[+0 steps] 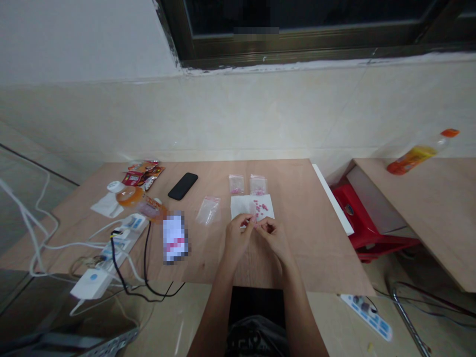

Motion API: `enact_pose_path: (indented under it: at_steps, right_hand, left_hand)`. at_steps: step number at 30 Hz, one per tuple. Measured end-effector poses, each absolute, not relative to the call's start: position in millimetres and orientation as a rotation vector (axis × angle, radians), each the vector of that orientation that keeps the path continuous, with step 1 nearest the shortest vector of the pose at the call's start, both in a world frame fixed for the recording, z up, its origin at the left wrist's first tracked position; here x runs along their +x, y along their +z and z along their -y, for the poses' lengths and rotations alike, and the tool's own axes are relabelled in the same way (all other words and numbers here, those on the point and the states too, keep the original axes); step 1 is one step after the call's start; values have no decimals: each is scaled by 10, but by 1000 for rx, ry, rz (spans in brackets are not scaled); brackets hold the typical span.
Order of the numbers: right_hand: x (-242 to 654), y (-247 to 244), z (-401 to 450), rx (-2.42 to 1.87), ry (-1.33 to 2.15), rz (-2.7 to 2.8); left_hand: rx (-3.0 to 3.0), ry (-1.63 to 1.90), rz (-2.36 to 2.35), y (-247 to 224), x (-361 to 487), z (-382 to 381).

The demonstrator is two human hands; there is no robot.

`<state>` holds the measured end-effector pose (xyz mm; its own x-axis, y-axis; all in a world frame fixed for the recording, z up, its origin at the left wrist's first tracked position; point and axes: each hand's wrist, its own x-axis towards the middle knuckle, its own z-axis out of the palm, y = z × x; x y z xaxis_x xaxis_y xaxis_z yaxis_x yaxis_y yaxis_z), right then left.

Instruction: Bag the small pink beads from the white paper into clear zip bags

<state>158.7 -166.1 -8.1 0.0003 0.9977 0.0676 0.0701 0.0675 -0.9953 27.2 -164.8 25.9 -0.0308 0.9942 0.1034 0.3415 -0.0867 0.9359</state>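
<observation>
Both hands meet at the near edge of a white sheet of paper. The fingers of my left hand are pinched together, and so are those of my right hand. Between the fingertips is something small and pinkish, too small to make out. Several small pink pieces lie scattered on the paper's right half. Just behind the paper are two small clear zip bags, the left bag and the right bag, each with pink bits at the bottom. More clear plastic bags lie flat to the left.
Left on the table are a black phone, a blurred-out bright screen, an orange drink bottle, snack packets and a power strip with cables. A second table to the right bears another bottle; a red stool stands between.
</observation>
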Motion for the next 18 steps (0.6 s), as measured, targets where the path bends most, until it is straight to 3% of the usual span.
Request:
enact_pose_path:
  at_steps: [7,18]
  right_hand:
    - [1605,-67,1696,-1148,1190,1487]
    - [1490,-18,1721,-1316,905,1547]
  left_hand:
    - [1636,976,-1347,332,160,1667]
    - [1620,1024,-1561,277,242,1678]
